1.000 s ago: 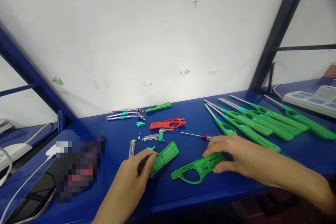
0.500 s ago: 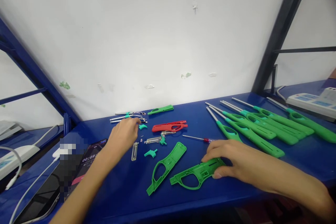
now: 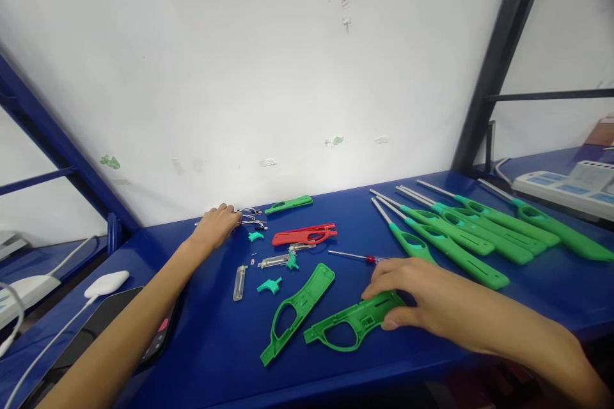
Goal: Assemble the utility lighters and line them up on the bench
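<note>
My right hand [image 3: 403,291] is closed on the broad end of a green lighter half-shell [image 3: 352,323], which lies with its hollow inside up. The matching green half-shell [image 3: 302,307] lies just left of it. Over the metal lighter rods with thin wires [image 3: 252,220] at the back left reaches my left hand [image 3: 215,227]. Its fingers bend down and their tips are hidden, so I cannot tell whether it grips a rod. Nearby are teal triggers [image 3: 270,285] and clear fuel tanks [image 3: 239,283]. A red lighter shell [image 3: 304,234] lies in the middle.
Several assembled green lighters [image 3: 451,246] lie at the right. A screwdriver [image 3: 352,256] sits before my right hand. Another green shell [image 3: 288,204] rests by the wall. Beneath my left forearm is a phone [image 3: 158,339], beside a white charger [image 3: 108,283]. Power strips stand on both sides.
My left hand has moved left and farther back, from the rods' wired ends to over the rods. My right hand keeps its hold on the green half-shell. The view has shifted slightly.
</note>
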A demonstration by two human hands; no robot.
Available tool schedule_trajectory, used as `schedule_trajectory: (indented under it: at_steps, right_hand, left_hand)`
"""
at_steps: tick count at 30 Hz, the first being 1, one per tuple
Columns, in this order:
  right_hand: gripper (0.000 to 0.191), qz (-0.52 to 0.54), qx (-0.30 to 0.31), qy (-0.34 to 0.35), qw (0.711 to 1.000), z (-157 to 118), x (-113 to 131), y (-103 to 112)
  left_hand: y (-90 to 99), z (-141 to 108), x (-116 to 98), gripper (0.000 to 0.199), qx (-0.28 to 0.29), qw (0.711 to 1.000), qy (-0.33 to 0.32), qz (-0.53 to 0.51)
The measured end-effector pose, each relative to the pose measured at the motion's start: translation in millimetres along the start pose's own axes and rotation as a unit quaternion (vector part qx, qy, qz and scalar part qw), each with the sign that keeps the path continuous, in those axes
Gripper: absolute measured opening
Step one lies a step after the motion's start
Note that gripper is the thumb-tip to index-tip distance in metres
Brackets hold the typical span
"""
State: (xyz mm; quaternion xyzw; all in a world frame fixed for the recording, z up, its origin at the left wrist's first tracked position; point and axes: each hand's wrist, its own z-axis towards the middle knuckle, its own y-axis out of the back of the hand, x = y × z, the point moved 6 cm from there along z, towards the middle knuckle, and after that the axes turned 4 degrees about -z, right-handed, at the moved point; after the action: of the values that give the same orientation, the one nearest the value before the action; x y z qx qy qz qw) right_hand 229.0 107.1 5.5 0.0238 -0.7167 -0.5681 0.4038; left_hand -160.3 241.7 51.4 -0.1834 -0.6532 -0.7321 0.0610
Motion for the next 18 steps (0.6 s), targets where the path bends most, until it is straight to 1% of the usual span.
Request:
schedule_trajectory:
  at_steps: [2, 4, 6, 8, 9, 10, 12, 14, 15, 17, 18]
  right_hand:
    - [0.032, 0.001, 0.001, -0.002, 1.000, 0.1, 1.5, 0.0]
    - [0.032, 0.001, 0.001, -0.006, 1.000, -0.5, 3.2, 0.5]
    - [0.031, 0.001, 0.002, -0.012, 1.000, -1.3, 4.0, 0.9]
    - [0.031, 0.003, 0.004, -0.018, 1.000, -1.6, 3.2, 1.2]
    - [0.032, 0.003, 0.005, -0.019, 1.000, -1.3, 2.5, 1.3]
    - [0.033, 0.003, 0.007, -0.019, 1.000, -0.7, 1.9, 1.2]
    - [0.034, 0.001, 0.007, -0.014, 1.000, 0.9, 1.6, 1.1]
    - [0.037, -0.004, 0.002, -0.006, 1.000, 2.1, 3.1, 0.9]
    - [0.037, -0.010, -0.003, -0.003, 1.000, 1.9, 4.5, 0.6]
    - [0.037, -0.024, -0.020, 0.007, 0.999, -0.2, 9.0, -0.1]
    - [0.036, -0.028, -0.029, 0.016, 0.999, -2.2, 12.3, -0.7]
  left_hand:
    - [7.4, -4.5, -1.9, 0.035, -0.017, 1.000, -0.017, 0.002]
    - [19.7, -11.9, -3.0, 0.034, -0.040, 0.999, -0.023, -0.001]
    - [37.6, -23.4, -4.8, 0.030, -0.072, 0.997, -0.024, -0.007]
    - [59.8, -40.9, -9.1, 0.021, -0.117, 0.993, -0.025, -0.020]
    - [71.3, -52.3, -12.8, 0.022, -0.142, 0.989, -0.026, -0.031]
    - [82.2, -65.8, -17.9, 0.028, -0.168, 0.984, -0.029, -0.045]
    - [98.9, -97.5, -33.0, 0.035, -0.217, 0.972, -0.037, -0.083]
    - [105.1, -132.3, -56.5, 0.038, -0.251, 0.957, -0.058, -0.133]
    - [106.9, -151.0, -69.2, 0.035, -0.288, 0.933, -0.075, -0.204]
    - [98.9, -181.6, -98.0, 0.026, -0.311, 0.896, -0.101, -0.300]
    - [91.5, -193.1, -114.1, 0.025, -0.305, 0.885, -0.120, -0.331]
